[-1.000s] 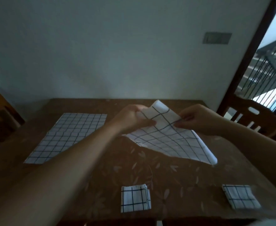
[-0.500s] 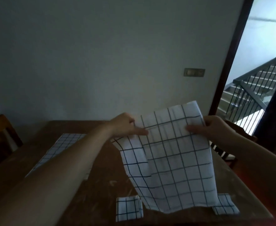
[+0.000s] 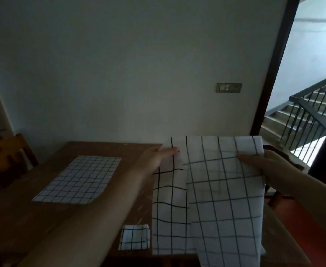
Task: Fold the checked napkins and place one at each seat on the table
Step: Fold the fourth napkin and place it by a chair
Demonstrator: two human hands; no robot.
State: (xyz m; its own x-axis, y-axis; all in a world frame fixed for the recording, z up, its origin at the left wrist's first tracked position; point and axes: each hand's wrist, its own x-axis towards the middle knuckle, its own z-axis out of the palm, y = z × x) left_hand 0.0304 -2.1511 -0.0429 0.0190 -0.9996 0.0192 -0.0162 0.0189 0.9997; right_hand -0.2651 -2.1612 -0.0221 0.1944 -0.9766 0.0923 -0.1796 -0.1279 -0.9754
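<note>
A white checked napkin (image 3: pixel 216 205) hangs in the air above the right half of the brown table (image 3: pixel 104 149). My left hand (image 3: pixel 154 157) pinches its top left edge and my right hand (image 3: pixel 264 164) pinches its top right corner. The cloth hangs in two overlapping layers and hides the table's near right corner. A small folded checked napkin (image 3: pixel 134 237) lies near the front edge. Another checked napkin (image 3: pixel 81 179) lies spread flat on the left part of the table.
A wooden chair (image 3: pixel 6 160) stands at the table's left side. Part of another chair (image 3: pixel 285 160) shows behind my right hand. A grey wall backs the table, with a doorway and a railed staircase (image 3: pixel 308 116) to the right.
My hands have raised the napkin from the table and spread apart, so it now hangs wide and upright. It covers the folded napkin at the near right. The camera has tilted upward.
</note>
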